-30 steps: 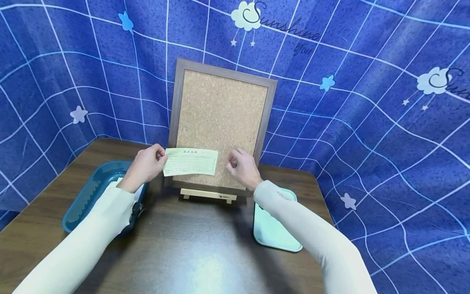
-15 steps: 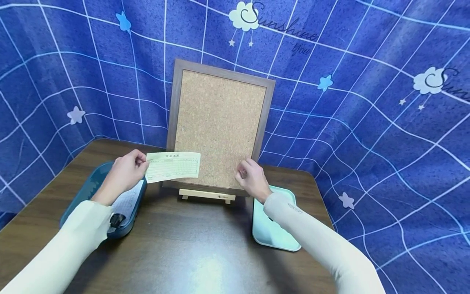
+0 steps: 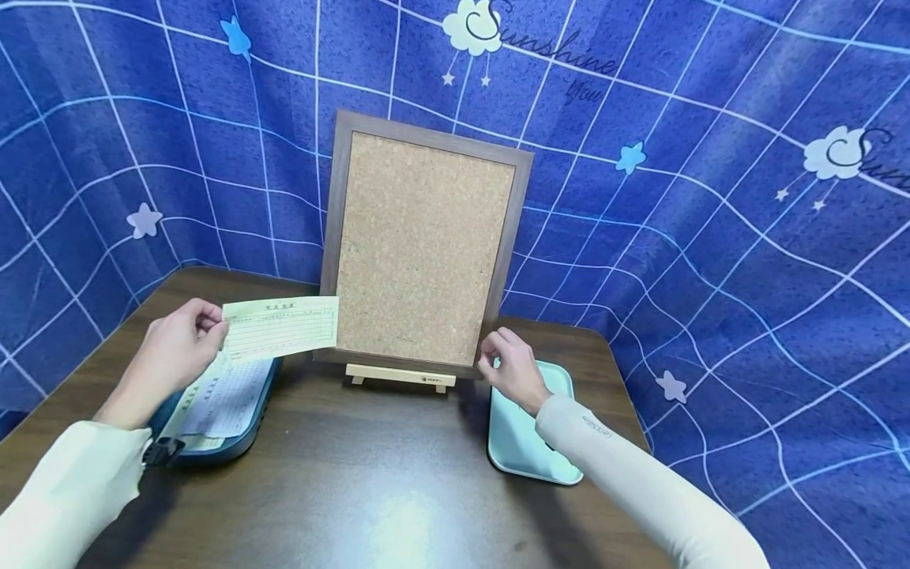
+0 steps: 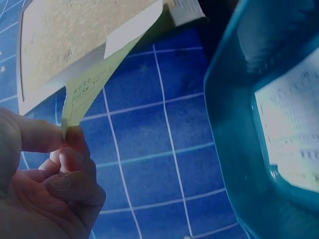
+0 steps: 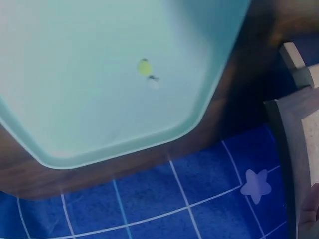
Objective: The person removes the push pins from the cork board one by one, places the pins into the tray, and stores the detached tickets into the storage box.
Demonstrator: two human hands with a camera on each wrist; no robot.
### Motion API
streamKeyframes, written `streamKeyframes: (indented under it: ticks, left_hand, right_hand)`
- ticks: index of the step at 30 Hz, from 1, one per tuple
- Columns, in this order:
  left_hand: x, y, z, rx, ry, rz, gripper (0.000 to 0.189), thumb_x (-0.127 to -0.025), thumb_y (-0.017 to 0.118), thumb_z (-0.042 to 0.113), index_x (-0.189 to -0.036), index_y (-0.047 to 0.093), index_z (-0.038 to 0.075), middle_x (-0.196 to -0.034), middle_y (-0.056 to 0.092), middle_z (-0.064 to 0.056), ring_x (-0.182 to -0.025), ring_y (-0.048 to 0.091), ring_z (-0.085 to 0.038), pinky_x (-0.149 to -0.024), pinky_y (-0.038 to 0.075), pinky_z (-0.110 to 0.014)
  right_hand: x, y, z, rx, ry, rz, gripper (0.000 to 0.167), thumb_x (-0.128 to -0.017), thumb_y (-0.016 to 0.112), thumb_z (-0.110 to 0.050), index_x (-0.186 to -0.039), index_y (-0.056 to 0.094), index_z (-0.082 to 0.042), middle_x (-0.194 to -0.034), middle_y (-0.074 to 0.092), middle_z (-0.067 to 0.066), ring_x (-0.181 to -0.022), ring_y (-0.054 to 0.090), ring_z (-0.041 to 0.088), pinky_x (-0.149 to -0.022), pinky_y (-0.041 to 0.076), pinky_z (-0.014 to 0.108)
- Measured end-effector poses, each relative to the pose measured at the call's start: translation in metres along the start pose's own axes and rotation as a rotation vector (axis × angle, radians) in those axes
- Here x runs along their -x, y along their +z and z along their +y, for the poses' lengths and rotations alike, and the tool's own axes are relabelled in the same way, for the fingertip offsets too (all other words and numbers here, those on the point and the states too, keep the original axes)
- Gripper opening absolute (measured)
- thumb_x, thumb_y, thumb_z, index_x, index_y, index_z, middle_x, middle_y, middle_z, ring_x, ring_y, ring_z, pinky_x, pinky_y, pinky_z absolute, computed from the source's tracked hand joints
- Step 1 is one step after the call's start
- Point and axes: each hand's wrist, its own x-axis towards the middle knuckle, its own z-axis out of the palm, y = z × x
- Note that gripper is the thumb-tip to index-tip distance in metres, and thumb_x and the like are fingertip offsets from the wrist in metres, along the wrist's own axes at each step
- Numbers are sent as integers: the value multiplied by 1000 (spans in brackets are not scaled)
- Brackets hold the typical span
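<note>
My left hand point(image 3: 178, 344) pinches the left edge of a pale green printed form point(image 3: 280, 328) between thumb and fingertips. The form extends rightward, its right end overlapping the lower left frame of the corkboard point(image 3: 419, 245) in the head view. In the left wrist view the form point(image 4: 92, 89) looks twisted and slanting. Near the board's lower right corner, over the upper end of a light mint tray point(image 3: 529, 442), is my right hand point(image 3: 512, 365). Its fingers are curled with thumb and forefinger close together; I cannot tell whether something small is between them. A yellow pushpin point(image 5: 144, 66) and a whitish one point(image 5: 153, 82) lie in that tray.
A dark teal basket point(image 3: 259, 419) beside my left forearm holds several printed sheets point(image 3: 220, 403). The corkboard stands upright on a small wooden easel point(image 3: 400, 377) at the back of the brown table point(image 3: 341, 474). A blue gridded curtain point(image 3: 661, 237) hangs behind.
My left hand has carried the form leftward, off the cork and toward the teal basket. My right hand has moved right and down, from the cork surface to over the mint tray.
</note>
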Motion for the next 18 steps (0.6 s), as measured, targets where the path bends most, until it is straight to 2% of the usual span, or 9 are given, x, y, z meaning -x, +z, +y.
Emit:
streamKeyframes:
  ticks: [9, 13, 18]
  left_hand:
    - [24, -18, -28, -35, -31, 59, 20, -89, 52, 13, -99, 54, -4, -84, 59, -18, -74, 53, -32, -63, 34, -32]
    - [33, -17, -41, -28, -59, 62, 21, -88, 54, 12, -101, 49, -4, -86, 59, -19, -73, 55, -30, -60, 34, -30]
    - [44, -11, -54, -75, -73, 72, 17, -86, 54, 10, -98, 45, 2, -81, 58, -16, -64, 53, -30, -56, 33, -38]
  right_hand:
    - [23, -4, 14, 20, -3, 21, 13, -72, 64, -3, -76, 55, -12, -74, 49, -2, -70, 48, 10, -60, 42, 25]
    - [33, -5, 19, 16, 7, 27, 12, -71, 64, -2, -76, 56, -10, -73, 51, 2, -69, 50, 13, -61, 44, 26]
    - [46, -5, 24, 42, 21, 34, 17, -68, 66, 0, -75, 55, -11, -72, 53, 5, -67, 51, 13, -59, 44, 27]
